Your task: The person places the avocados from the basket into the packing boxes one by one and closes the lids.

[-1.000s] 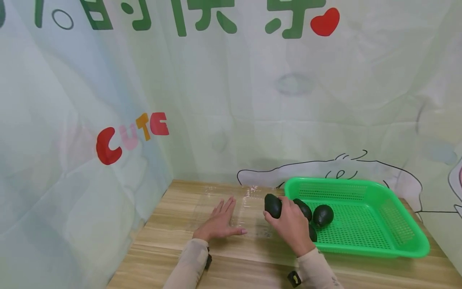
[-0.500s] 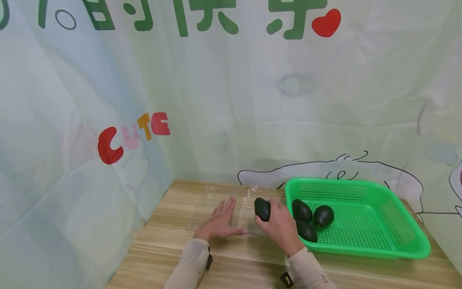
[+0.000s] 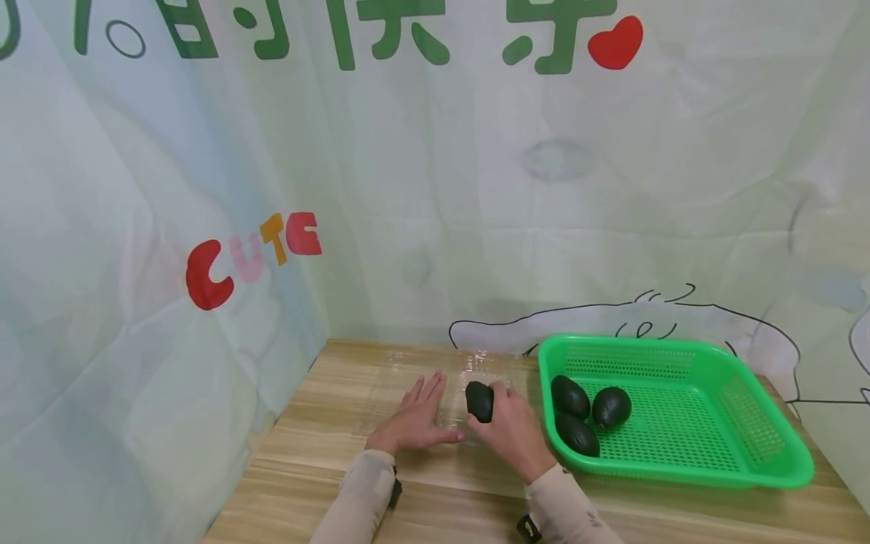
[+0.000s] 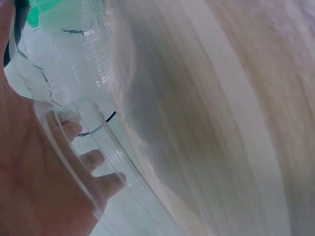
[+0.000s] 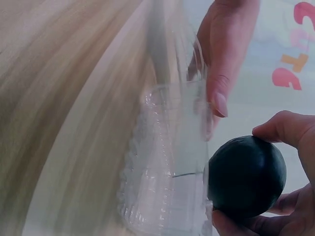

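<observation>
In the head view my right hand (image 3: 514, 434) grips a dark avocado (image 3: 479, 401) over the right half of a clear plastic clamshell box (image 3: 476, 364) that lies opened out on the table. Seen from the right wrist, fingers and thumb hold the round avocado (image 5: 246, 177) by its sides, at the rim of the box (image 5: 162, 162). My left hand (image 3: 414, 423) lies spread over the left half of the box, thumb pointing right. The left wrist view has straight fingers of that hand (image 4: 44, 167) against the clear plastic (image 4: 142, 196).
A green plastic basket (image 3: 680, 474) stands right of the box. Three more avocados lie at its left end, one of them (image 3: 612, 408) slightly apart. The wooden table (image 3: 448, 499) meets a printed cloth backdrop (image 3: 421, 227) at the back and left.
My right hand has carried the avocado left and a little down, away from the basket's edge to above the box. The left hand keeps its place.
</observation>
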The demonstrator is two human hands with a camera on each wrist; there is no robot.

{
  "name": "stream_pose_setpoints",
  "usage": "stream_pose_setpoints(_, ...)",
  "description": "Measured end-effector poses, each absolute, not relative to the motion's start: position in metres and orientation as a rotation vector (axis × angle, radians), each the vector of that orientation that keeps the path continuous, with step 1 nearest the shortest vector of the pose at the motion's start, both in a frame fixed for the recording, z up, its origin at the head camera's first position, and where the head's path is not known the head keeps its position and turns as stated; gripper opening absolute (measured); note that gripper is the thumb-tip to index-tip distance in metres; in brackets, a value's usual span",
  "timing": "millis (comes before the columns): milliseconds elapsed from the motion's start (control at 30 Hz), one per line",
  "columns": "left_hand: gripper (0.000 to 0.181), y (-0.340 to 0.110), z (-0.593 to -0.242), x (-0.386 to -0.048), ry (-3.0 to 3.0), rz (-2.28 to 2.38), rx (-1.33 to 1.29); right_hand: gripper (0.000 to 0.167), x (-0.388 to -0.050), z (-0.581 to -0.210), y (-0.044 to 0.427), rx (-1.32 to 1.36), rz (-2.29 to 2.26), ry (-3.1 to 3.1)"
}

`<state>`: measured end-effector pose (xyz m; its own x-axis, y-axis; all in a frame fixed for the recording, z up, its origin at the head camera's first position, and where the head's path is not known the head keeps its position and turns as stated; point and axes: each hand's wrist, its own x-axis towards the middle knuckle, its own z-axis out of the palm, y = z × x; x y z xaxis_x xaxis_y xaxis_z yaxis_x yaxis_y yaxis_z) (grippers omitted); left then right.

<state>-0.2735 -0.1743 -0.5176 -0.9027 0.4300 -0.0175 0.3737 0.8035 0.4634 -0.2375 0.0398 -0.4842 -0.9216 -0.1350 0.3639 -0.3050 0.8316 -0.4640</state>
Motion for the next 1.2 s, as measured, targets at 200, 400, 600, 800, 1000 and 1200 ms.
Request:
stream_pose_setpoints(200, 0.12, -0.174, -0.518, -0.274, 2.87, 0.687, 0.664, 0.054, -0.24, -0.491, 0.034, 0.35, 0.77, -2.691)
stream_pose_setpoints(400, 0.12, -0.175, -0.52, -0.276, 2.874, 0.677, 0.664, 0.05, -0.241, -0.495, 0.028, 0.371, 0.765, -2.667)
stream_pose_setpoints(600, 0.117, -0.175, -0.52, -0.277, 2.886, 0.659, 0.667, 0.053, -0.241, -0.496, 0.024, 0.332, 0.8, -2.752)
stream_pose_setpoints(800, 0.117, -0.176, -0.519, -0.276, 2.884, 0.664, 0.666, 0.055, -0.243, -0.499, 0.021, 0.325, 0.806, -2.79)
stream_pose_setpoints(1000, 0.114, -0.175, -0.519, -0.276, 2.883, 0.664, 0.67, 0.051, -0.244, -0.505, 0.018, 0.338, 0.82, -2.795)
stream_pose_setpoints(1200, 0.119, -0.174, -0.52, -0.277, 2.886, 0.668, 0.671, 0.04, -0.244, -0.504, 0.014, 0.309, 0.87, -2.841)
